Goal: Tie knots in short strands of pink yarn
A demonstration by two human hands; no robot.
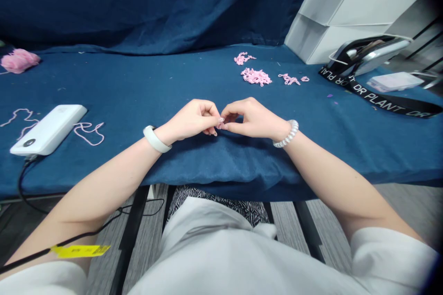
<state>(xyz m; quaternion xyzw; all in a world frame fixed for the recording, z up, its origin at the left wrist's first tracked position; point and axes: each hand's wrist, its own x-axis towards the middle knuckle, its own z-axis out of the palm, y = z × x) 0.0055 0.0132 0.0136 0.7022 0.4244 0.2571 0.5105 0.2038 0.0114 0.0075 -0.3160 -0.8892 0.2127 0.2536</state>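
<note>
My left hand (197,117) and my right hand (251,117) meet fingertip to fingertip above the front part of the blue cloth. Both are closed in a pinch. Something small and pale pink (220,123) seems to sit between the fingertips, mostly hidden and too small to name. Beyond my right hand lies a heap of pink looped yarn pieces (256,76). A smaller bunch of pink yarn (243,58) is behind that heap, and some loose pink pieces (289,79) are to its right.
A white power bank (51,129) with a black cable stands at the left, beside loose pink yarn (90,132). A pink yarn ball (20,61) lies far left. At the right are a bag with a black lettered strap (377,100), a clear plastic box (394,81) and white boxes (332,18).
</note>
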